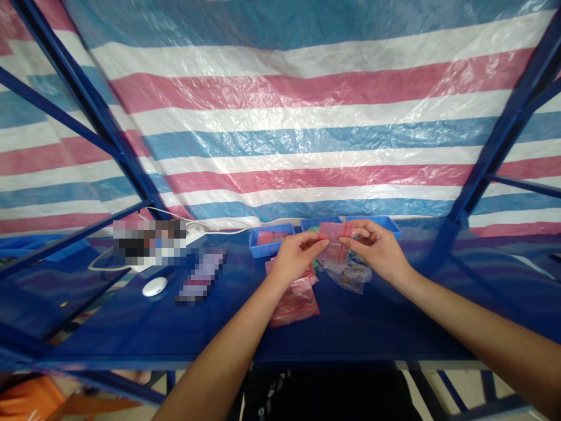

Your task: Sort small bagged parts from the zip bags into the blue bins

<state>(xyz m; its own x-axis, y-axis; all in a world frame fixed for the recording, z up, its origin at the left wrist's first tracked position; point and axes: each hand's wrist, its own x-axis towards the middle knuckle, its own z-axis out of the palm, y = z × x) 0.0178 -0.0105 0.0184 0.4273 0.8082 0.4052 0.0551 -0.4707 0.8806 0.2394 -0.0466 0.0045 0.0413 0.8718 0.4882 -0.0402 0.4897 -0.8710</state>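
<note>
while the small pink bag [333, 238] is pinched between both grips | left hand [294, 256] clenched on its left edge, right hand [380, 247] on its red-strip edge | bag spanned across, equally near both | spare bags [294, 301] lain just below

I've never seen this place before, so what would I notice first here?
The big red, white and blue striped tarp fills the whole back and top. In the middle, the left hand and right hand pinch a small pink bag between them, above the blue table. More pink bags lie in a pile just below the left hand.
</note>
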